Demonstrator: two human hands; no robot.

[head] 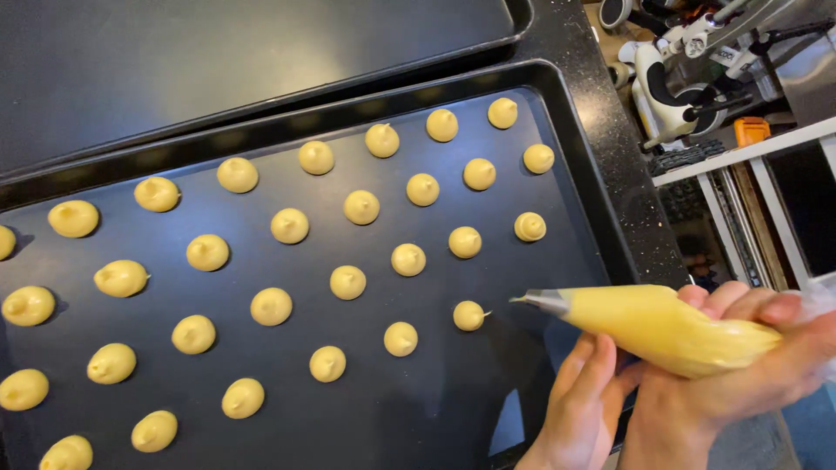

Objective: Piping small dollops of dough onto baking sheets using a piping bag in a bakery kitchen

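The right hand (740, 365) has its grip closed around the fat end of the piping bag (662, 326). The left hand (583, 400) sits under the bag, fingers curled loosely against it, holding nothing else. The metal tip (542, 301) hovers just right of the nearest blob (468, 315). Below and left of the grip, the tray (418, 418) shows bare room; its right rim (601, 191) runs just above the hands, with the counter (636, 200) beyond.

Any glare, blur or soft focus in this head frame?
Head view: the dough mounds and piping bag are sharp; pale window glare streaks the near baking tray by the hands; the right hand is slightly soft at the frame edge; the shelf clutter beyond is busy but readable.
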